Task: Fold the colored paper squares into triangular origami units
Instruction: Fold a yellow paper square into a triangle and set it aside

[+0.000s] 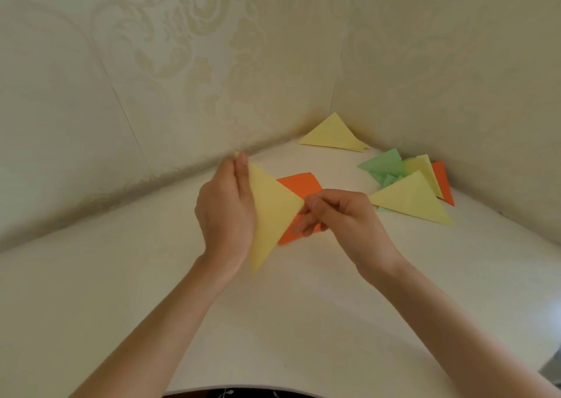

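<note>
Paper in hand: a yellow triangle [273, 212] is held between both hands just over the table, above an orange sheet [299, 185] that lies flat there.
Left hand: the left hand [224, 212] holds the long edge, with the fingers straight and close together along it and the top corner pinched against the thumb.
Right hand: the right hand [337, 215] pinches the pointed corner between thumb and index finger; the other fingers are curled below.
Handling: the paper seems very light and thin, easy to crease or tear, so it is better taken softly by corners and edges.
Folded pieces: a pile of folded pieces [409, 185] in green, yellow and orange lies at the right; a single yellow piece [334, 136] lies in the far corner.
Surface: a white, smooth table [273, 321].
Room: two walls [182, 63] with pale patterned wallpaper meet behind the table.
</note>
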`<state>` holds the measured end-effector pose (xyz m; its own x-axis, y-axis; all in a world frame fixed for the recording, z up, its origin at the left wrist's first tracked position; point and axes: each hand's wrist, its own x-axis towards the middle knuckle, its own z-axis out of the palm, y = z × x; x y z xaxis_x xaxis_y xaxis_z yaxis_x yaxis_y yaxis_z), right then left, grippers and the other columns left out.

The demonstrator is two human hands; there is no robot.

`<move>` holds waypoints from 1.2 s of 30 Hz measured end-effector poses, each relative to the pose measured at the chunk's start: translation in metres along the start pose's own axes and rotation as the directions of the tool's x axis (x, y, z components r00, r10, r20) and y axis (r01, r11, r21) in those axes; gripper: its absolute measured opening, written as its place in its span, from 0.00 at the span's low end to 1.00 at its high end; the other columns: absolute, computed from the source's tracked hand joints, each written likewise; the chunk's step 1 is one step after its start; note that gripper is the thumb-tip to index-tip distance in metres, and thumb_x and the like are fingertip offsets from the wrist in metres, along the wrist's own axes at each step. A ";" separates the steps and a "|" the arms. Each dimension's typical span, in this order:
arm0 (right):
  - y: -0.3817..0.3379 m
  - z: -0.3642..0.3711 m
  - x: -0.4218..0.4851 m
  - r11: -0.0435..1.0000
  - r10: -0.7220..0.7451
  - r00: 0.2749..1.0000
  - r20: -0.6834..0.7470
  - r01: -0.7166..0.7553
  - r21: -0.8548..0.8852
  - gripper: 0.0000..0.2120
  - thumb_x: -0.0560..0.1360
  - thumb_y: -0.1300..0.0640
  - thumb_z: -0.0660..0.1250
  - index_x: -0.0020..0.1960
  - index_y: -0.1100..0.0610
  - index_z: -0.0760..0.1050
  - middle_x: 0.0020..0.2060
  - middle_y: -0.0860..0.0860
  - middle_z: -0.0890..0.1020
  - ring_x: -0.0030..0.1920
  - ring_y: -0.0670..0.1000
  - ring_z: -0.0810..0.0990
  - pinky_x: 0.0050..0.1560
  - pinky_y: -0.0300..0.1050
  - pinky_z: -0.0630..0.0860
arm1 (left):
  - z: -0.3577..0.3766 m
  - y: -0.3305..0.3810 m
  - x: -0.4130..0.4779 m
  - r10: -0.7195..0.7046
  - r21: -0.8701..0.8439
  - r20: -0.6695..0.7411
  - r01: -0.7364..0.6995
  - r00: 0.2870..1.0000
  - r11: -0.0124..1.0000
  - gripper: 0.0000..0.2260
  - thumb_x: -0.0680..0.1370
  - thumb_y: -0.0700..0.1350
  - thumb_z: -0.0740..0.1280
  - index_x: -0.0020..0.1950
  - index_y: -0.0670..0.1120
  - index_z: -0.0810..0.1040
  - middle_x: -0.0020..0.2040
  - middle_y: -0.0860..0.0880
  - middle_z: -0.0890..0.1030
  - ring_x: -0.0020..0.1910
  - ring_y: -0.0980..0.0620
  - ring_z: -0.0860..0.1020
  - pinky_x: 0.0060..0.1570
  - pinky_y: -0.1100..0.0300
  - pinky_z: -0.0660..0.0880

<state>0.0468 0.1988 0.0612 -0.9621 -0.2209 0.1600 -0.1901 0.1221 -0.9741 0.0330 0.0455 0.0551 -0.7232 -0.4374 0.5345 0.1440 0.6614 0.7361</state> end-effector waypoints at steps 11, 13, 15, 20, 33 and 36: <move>0.007 0.000 0.027 0.981 0.180 0.974 -0.140 -0.167 0.101 0.06 0.75 0.62 0.68 0.40 0.62 0.77 0.32 0.57 0.79 0.33 0.52 0.76 0.37 0.46 0.72 | 0.040 0.004 0.024 -0.203 -0.278 -0.036 0.186 0.978 0.943 0.18 0.83 0.50 0.53 0.34 0.47 0.64 0.27 0.51 0.72 0.28 0.49 0.72 0.34 0.53 0.68; 0.011 -0.027 0.049 0.983 0.169 0.962 -0.215 -0.180 -0.033 0.09 0.75 0.60 0.68 0.42 0.66 0.77 0.32 0.55 0.75 0.34 0.51 0.71 0.37 0.44 0.66 | 0.037 -0.008 0.036 -0.219 -0.351 -0.011 0.202 0.976 0.914 0.17 0.83 0.51 0.54 0.36 0.47 0.68 0.27 0.52 0.75 0.25 0.53 0.74 0.37 0.50 0.74; 0.018 -0.055 0.077 0.962 0.134 0.965 -0.225 -0.182 -0.204 0.13 0.78 0.58 0.64 0.46 0.71 0.75 0.35 0.55 0.71 0.36 0.51 0.66 0.37 0.42 0.62 | 0.034 -0.021 0.043 -0.156 -0.317 0.053 0.165 0.986 0.934 0.16 0.83 0.50 0.54 0.37 0.47 0.69 0.28 0.52 0.75 0.26 0.56 0.74 0.39 0.50 0.74; 0.034 -0.092 0.152 0.842 0.101 0.978 -0.180 -0.180 -0.508 0.13 0.80 0.58 0.59 0.43 0.65 0.75 0.36 0.56 0.68 0.33 0.49 0.64 0.34 0.44 0.58 | 0.042 -0.034 0.030 0.111 -0.114 0.341 -0.076 0.934 0.991 0.16 0.79 0.56 0.53 0.38 0.49 0.72 0.32 0.53 0.78 0.35 0.53 0.77 0.40 0.50 0.74; 0.079 -0.106 0.200 0.185 -0.118 0.947 0.299 0.317 -0.930 0.25 0.72 0.73 0.55 0.66 0.58 0.72 0.64 0.57 0.70 0.63 0.58 0.68 0.53 0.51 0.71 | 0.061 -0.051 0.010 0.350 -0.034 0.503 -0.387 0.790 0.922 0.16 0.78 0.57 0.51 0.39 0.50 0.70 0.35 0.58 0.70 0.36 0.61 0.68 0.35 0.70 0.64; 0.083 -0.110 0.202 0.170 0.077 0.954 0.291 0.275 -0.946 0.26 0.78 0.68 0.52 0.74 0.52 0.63 0.74 0.53 0.60 0.73 0.54 0.59 0.68 0.52 0.64 | 0.061 -0.052 0.009 0.357 -0.038 0.496 -0.391 0.791 0.919 0.15 0.79 0.56 0.52 0.39 0.50 0.69 0.35 0.57 0.70 0.35 0.59 0.67 0.36 0.69 0.64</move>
<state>-0.1845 0.2712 0.0304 -0.8753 -0.4826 0.0311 -0.4818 0.8758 0.0294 -0.0227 0.0441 -0.0037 -0.8560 0.1928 0.4797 0.4412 0.7562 0.4833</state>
